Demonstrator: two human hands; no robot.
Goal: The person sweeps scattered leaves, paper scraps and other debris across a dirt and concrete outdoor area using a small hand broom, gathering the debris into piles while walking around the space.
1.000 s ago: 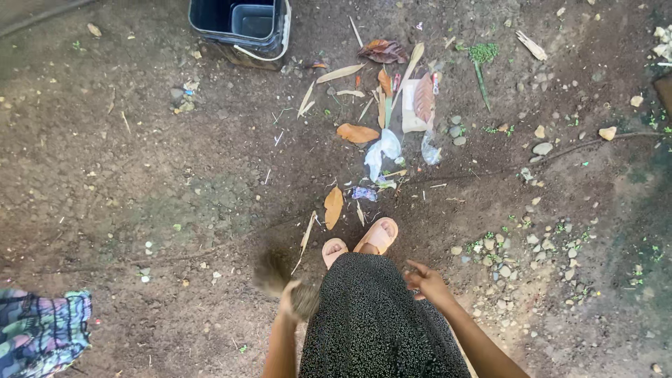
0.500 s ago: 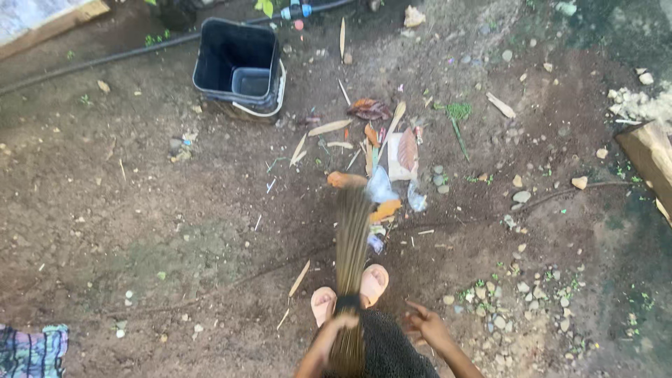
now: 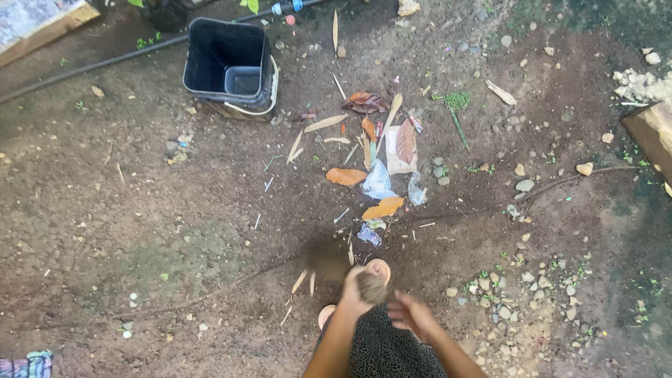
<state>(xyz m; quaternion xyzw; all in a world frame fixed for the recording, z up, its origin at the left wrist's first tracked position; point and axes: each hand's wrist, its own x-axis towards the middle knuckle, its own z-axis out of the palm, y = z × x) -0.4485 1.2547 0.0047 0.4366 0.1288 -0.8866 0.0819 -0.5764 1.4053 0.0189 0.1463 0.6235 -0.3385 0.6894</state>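
My left hand [image 3: 355,290] is closed around the top of a bundled stick broom [image 3: 371,285]. Its bristle end [image 3: 327,256] is a brown blur on the dirt just ahead of my sandalled foot [image 3: 380,267]. Blurred by motion, my right hand [image 3: 413,315] hangs beside the broom with its fingers apart, holding nothing. Farther ahead lies a litter pile [image 3: 378,178] of dry leaves and plastic wrappers. I wear a dark speckled skirt [image 3: 392,350].
A black square bucket [image 3: 227,63] stands beyond the pile at the upper left. A dark hose [image 3: 91,66] runs along the back. Stones and gravel [image 3: 518,301] are scattered at right, near a block [image 3: 651,133]. Striped cloth [image 3: 28,365] lies at the bottom left.
The broom, which reached forward into the litter pile half a second ago, has swung back close to my feet. My right hand has moved and is now blurred.
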